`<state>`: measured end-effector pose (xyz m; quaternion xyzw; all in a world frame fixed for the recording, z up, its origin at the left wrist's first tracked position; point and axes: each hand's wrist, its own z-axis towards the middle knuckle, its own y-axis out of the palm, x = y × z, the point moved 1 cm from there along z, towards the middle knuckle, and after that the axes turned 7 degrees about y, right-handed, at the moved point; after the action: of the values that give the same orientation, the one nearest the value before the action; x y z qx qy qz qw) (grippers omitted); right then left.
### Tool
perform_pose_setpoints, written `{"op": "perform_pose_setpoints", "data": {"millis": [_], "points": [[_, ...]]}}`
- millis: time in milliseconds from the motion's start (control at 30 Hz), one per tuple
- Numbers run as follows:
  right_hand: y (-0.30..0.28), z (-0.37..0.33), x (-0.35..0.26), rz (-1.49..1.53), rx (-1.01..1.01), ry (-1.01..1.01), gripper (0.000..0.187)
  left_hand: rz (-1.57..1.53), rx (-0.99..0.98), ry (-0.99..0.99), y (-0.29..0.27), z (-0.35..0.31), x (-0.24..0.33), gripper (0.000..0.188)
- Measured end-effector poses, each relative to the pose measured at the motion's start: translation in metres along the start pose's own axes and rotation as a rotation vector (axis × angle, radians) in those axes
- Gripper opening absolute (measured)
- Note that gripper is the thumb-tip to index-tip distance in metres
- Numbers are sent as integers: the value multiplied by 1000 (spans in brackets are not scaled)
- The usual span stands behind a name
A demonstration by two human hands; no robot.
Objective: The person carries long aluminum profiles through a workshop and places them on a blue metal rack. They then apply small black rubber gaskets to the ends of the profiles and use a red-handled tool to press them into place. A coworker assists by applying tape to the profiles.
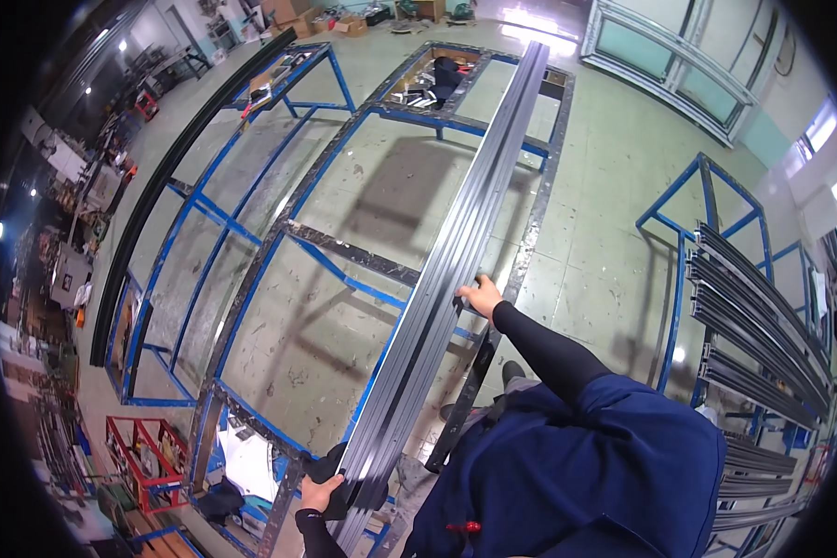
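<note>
Right-hand fingers: the right hand (481,297) gripped the right edge of the long grey profiles (465,219), thumb and fingertips pressed against it.
Left-hand fingers: the left hand (321,492) met the left edge at the near end, thumb laid alongside; whether its hidden fingers curled underneath could not be told.
Profiles: they lay lengthwise across the blue work frame (330,266), running from near the body to the far end.
Beside the left hand: a black cloth-like thing (334,507) bunched against the profiles.
Far compartment: a tray (472,61) in the frame held small metal pieces and a dark bundle (448,76).
Near-left compartment: a white sheet (249,462) lay there.
Left: a long black bar (184,149) rested along a second blue frame (216,212).
Near left: a red crate (167,482) contained mixed items.
Right: stacked dark profiles (763,321) filled a rack.
Far right: pale framed panels (665,51) stood by the wall.
</note>
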<state>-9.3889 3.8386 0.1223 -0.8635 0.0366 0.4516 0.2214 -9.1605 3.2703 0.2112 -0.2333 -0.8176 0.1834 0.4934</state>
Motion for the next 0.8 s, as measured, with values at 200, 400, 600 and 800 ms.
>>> {"op": "perform_pose_setpoints", "data": {"millis": [200, 400, 600, 800], "points": [[-61, 3, 41, -205, 193, -142, 53, 142, -34, -22, -20, 38, 10, 50], [-137, 32, 77, 155, 73, -29, 30, -555, 581, 54, 5, 72, 90, 33], [-239, 78, 102, 361, -54, 96, 23, -783, 635, 471, 129, 113, 347, 55], [-374, 101, 80, 571, -293, 144, 34, -979, 310, 514, 365, 175, 534, 65]]}}
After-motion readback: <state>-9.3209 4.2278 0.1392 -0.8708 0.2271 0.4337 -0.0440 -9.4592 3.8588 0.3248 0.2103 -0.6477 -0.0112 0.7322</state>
